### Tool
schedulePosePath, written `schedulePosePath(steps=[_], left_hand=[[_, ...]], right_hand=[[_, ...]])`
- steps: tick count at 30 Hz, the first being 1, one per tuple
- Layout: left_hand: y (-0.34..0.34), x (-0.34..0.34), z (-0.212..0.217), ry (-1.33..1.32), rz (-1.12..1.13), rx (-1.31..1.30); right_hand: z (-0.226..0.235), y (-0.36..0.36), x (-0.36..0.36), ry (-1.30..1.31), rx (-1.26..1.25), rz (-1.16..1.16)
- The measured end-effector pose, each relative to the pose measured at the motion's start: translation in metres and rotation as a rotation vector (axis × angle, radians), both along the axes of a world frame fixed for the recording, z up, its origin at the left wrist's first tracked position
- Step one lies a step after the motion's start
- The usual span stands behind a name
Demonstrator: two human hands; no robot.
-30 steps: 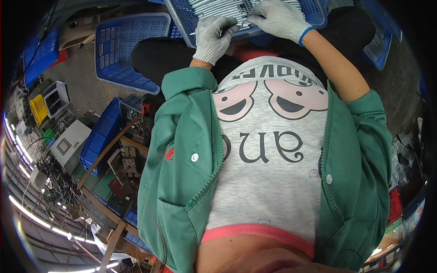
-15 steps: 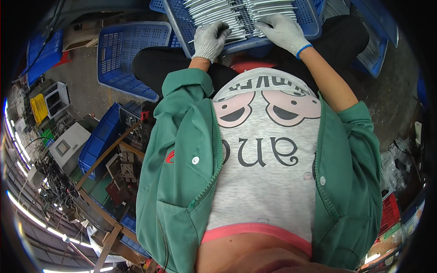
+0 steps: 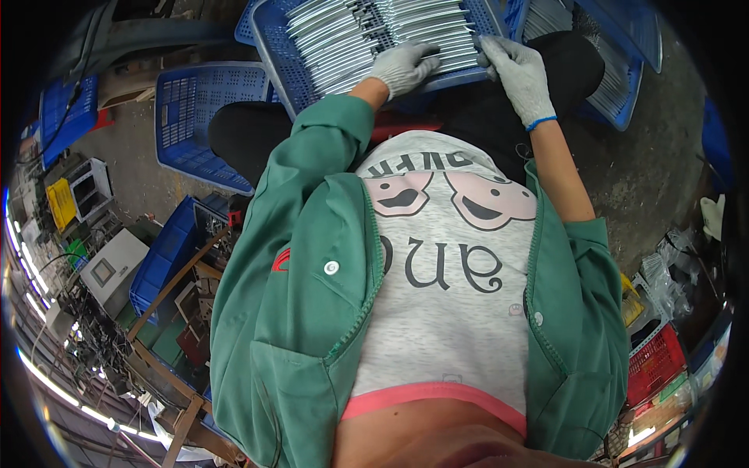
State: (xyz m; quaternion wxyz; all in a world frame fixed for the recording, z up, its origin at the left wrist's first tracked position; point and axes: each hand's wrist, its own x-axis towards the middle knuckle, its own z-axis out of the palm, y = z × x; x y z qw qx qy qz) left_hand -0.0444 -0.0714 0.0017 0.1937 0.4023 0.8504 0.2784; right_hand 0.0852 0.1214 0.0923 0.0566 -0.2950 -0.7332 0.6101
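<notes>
A blue crate [image 3: 282,74] at the top of the head view holds two side-by-side rows of thin, shiny metal rods [image 3: 331,58]. My left hand [image 3: 403,69], in a white knit glove, lies over the crate's near side. Its fingers are bent together at the near ends of the right-hand row, and what they hold is hidden. At the crate's near right corner is my right hand [image 3: 520,78], gloved too, with a blue cuff. Its fingers and thumb are drawn together by the rim, and I cannot make out anything between them.
A blue perforated crate [image 3: 207,125] stands on the floor to the left. More metal rods fill a blue crate [image 3: 616,101] at the right. Further left are a grey control box [image 3: 113,261] and a wooden frame [image 3: 168,300]. A red basket [image 3: 657,365] sits at the lower right.
My left hand has moved right, from the left row to the right row. My right hand has left the rods' near ends for the crate's right corner. The whole view has shifted slightly.
</notes>
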Motion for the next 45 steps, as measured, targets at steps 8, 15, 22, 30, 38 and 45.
schedulePosePath(steps=[8, 15, 22, 30, 38, 45], left_hand=[[0.05, 0.012, 0.009, 0.08, -0.097, -0.335], [0.045, 0.016, -0.017, -0.163, -0.07, -0.351], [0.036, 0.015, -0.004, -0.393, -0.099, -0.055], [0.033, 0.005, 0.014, -0.505, 0.031, 0.12], [0.017, -0.04, 0.001, -1.335, 0.467, 1.112], [-0.019, -0.025, 0.039, -1.641, -0.008, 1.497]], right_hand=[[-0.001, 0.003, 0.007, 0.026, -0.036, 0.006], [0.0, -0.001, 0.005, 0.032, -0.019, 0.003], [0.004, -0.001, 0.002, 0.048, 0.013, 0.002], [0.018, -0.004, 0.001, 0.019, 0.093, 0.037], [0.015, -0.05, -0.001, 0.002, 0.741, 0.831], [-0.016, -0.104, -0.025, 0.151, 1.079, 1.116]])
